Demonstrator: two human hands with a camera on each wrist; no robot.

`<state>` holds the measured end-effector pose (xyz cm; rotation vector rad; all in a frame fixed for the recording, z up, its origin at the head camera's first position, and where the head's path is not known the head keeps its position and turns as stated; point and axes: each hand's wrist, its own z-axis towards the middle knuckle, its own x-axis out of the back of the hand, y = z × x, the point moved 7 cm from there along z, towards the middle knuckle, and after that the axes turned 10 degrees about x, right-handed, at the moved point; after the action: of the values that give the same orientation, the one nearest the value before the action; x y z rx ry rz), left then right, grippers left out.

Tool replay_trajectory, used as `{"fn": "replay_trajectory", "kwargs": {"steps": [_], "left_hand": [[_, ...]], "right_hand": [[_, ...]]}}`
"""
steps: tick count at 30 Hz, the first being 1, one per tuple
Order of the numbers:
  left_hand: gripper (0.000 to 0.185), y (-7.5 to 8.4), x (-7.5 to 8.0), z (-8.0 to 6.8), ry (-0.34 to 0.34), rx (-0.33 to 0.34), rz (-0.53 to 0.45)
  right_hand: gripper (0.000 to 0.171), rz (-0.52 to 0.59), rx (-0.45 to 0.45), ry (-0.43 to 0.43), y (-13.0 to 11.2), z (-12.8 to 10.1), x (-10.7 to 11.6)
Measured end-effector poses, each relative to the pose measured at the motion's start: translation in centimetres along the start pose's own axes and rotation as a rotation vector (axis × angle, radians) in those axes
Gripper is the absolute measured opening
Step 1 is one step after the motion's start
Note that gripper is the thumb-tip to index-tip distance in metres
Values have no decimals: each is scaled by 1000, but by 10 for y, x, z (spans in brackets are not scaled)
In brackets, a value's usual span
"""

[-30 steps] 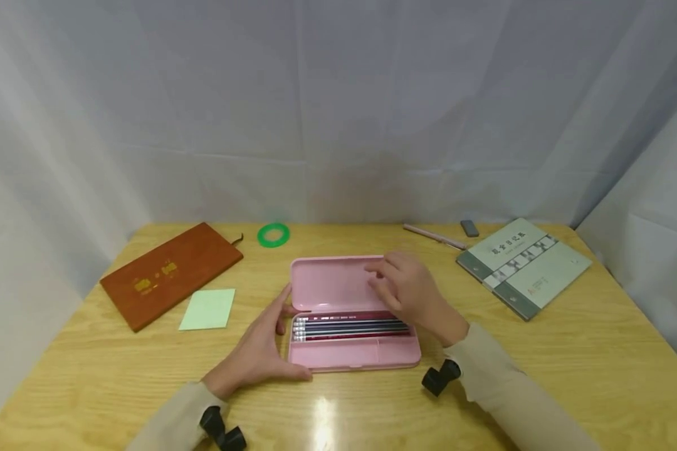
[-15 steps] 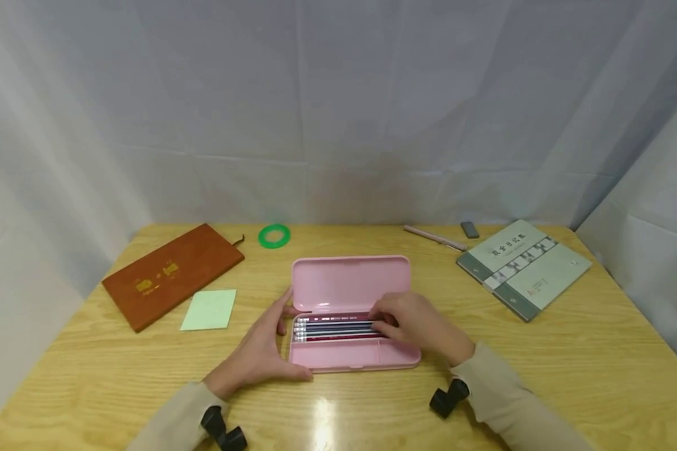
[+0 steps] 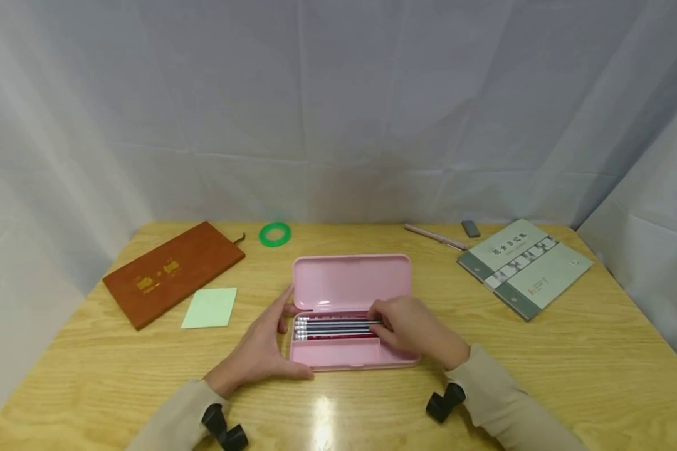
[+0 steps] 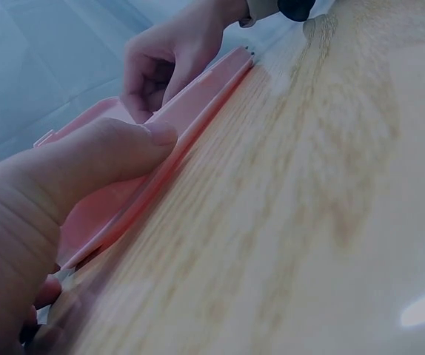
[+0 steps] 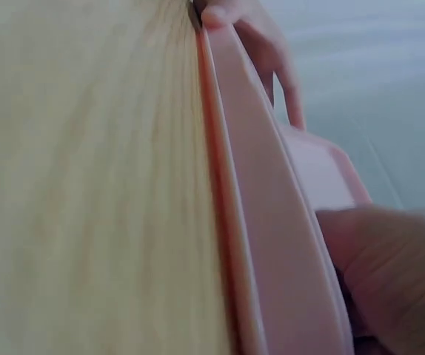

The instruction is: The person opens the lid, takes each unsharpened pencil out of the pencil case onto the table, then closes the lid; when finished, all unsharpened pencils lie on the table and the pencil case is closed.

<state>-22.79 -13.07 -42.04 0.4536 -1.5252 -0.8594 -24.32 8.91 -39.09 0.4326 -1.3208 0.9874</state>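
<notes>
Since a second ago the right hand [image 3: 409, 329] has come down from the raised lid into the tray of the pink pencil case [image 3: 350, 310], where its curled fingers now lie on the right ends of the pencils [image 3: 333, 327]; whether they actually pinch a pencil cannot be made out. Left hand [image 3: 262, 347] has kept its place, lying relaxed against the case's left end, thumb along the front edge and fingers at the back corner, touching rather than grasping it. Case sits open at the middle of the wooden table [image 3: 541, 363], between the two hands, its lid tipped up and back. It is a smooth, pale pink plastic box with rounded corners; the pencils lie side by side along the rear of the tray, dark and red bodied, with silver ferrules at the left. Right ends of the pencils are hidden under the right hand. Both wrist views are blurred and show only the case's pink rim [image 4: 198, 96] edge-on, with a thumb [image 4: 109, 151] close to the lens.
</notes>
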Motion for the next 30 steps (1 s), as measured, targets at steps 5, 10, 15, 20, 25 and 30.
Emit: {"fn": "replay_trajectory", "kwargs": {"steps": [5, 10, 15, 20, 25, 30], "left_hand": [[142, -2, -4, -1, -5, 20, -12], [141, -2, -7, 1, -4, 12, -12], [142, -1, -8, 2, -8, 8, -7], [141, -1, -3, 2, 2, 5, 3], [141, 0, -2, 2, 1, -3, 11], [141, -1, -1, 1, -2, 8, 4]], "right_hand": [[14, 64, -66, -58, 8, 3, -2], [16, 132, -47, -83, 13, 4, 2], [11, 101, -3, -46, 11, -2, 8], [7, 25, -37, 39, 16, -20, 18], [4, 43, -104, 110, 32, -60, 30], [4, 48, -180, 178, 53, -111, 44]]}}
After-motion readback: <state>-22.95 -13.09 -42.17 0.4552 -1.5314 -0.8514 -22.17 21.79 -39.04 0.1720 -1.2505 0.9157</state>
